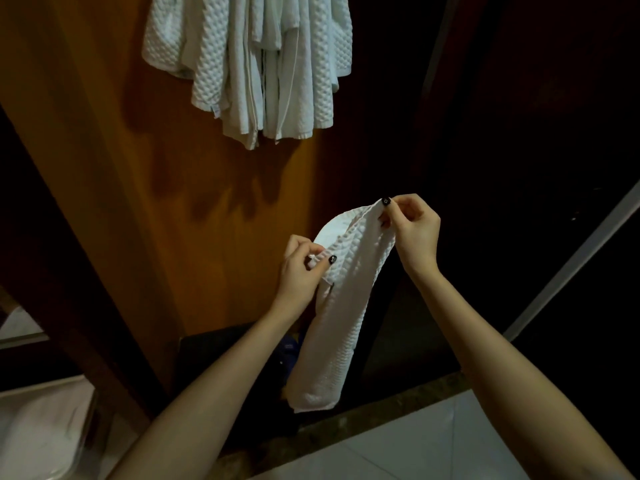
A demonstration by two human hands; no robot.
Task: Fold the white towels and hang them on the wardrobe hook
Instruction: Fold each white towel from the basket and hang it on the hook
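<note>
A white waffle-textured towel (336, 317) hangs folded lengthwise in front of me, its lower end dangling near the floor edge. My left hand (299, 271) pinches its top edge on the left side. My right hand (412, 230) pinches the upper corner, held a little higher and to the right. Several white towels (249, 64) hang bunched together at the top of the frame against the orange wooden wardrobe panel (138, 202). The hook that carries them is hidden above the frame.
The dark wardrobe interior (502, 150) opens to the right of the panel. A dark box with blue contents (221, 368) sits low inside. A stone threshold (363, 410) and white floor tiles (433, 445) lie below. A pale bag or bin (38, 427) stands at bottom left.
</note>
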